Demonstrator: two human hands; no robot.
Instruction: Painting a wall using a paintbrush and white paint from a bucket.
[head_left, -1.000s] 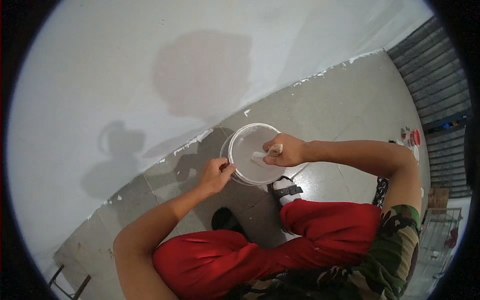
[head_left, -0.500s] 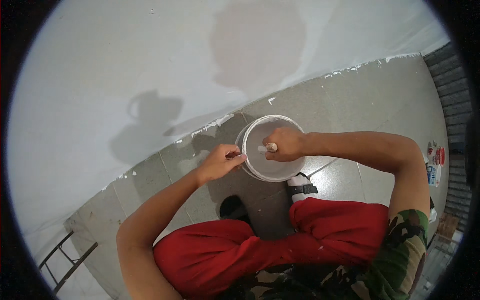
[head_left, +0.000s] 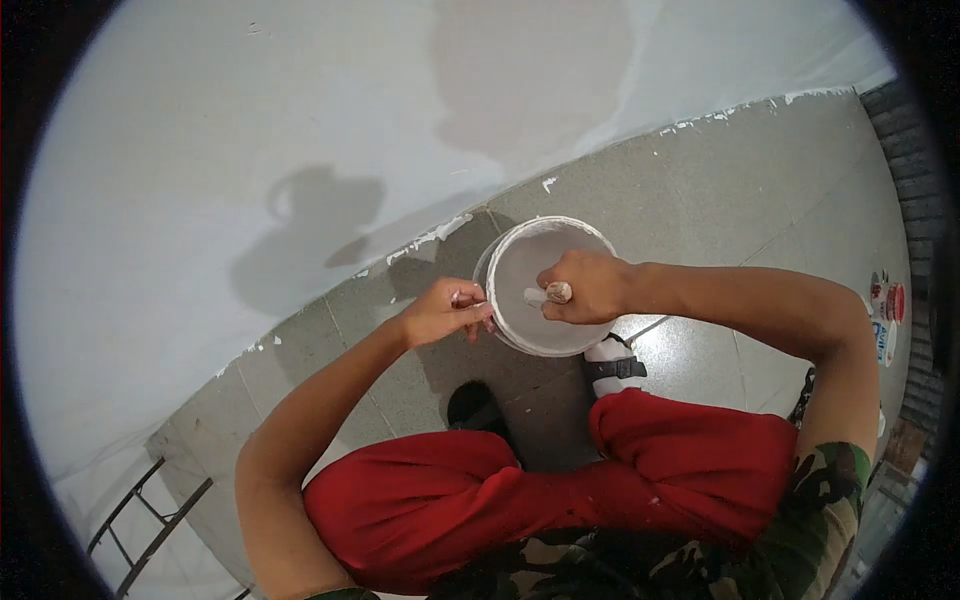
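A white bucket (head_left: pixel 497 318) with a smeared rim stands on the floor between my feet and the wall, its inside pale. My left hand (head_left: pixel 447 312) grips its left rim, thumb and fingers pinched on the edge. Over the bucket's opening, my right hand (head_left: pixel 588 287) is wrapped round a paint-smeared tool handle (head_left: pixel 558 292), whose blunt end points up toward me. A whitish part of the tool shows beside the fist; its working end is hidden inside the bucket, so I cannot tell its kind.
A white wall (head_left: pixel 200 150) meets the grey tiled floor (head_left: pixel 700 210) ahead, with white splashes along the joint. A dark metal frame (head_left: pixel 165 517) is at lower left. Small containers (head_left: pixel 887 305) stand by corrugated sheeting (head_left: pixel 918 160) at far right. My feet are close to the bucket.
The whole view has shifted slightly. My right hand and the tool handle have moved a little to the right over the bucket; my left hand stays at the rim.
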